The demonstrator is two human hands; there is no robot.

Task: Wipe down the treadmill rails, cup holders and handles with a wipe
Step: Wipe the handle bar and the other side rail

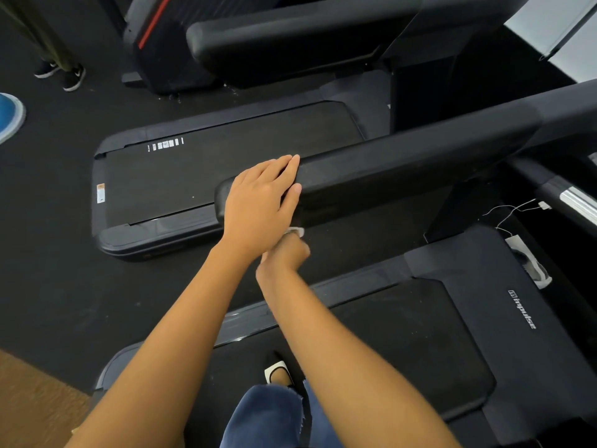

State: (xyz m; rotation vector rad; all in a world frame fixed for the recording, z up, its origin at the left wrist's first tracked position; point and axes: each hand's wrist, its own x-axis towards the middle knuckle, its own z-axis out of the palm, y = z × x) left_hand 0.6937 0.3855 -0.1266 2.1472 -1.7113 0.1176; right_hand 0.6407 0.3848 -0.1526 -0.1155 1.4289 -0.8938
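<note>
Head view shows the left hand [258, 202] lying flat, fingers straight, on the rounded end of the black padded treadmill side rail [403, 169] at frame centre. Just below, the right hand [286, 252] is curled round a small white wipe [296, 231] at the rail's lower edge. This looks like the rail-wiping step. Next, the wipe probably needs sweeping along the rail toward the upper right.

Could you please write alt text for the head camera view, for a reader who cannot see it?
A person's left hand rests flat on the rounded end of a black padded treadmill side rail, while the right hand, just below it, grips a small white wipe near the rail's lower edge. The person stands on a black treadmill belt.
</note>
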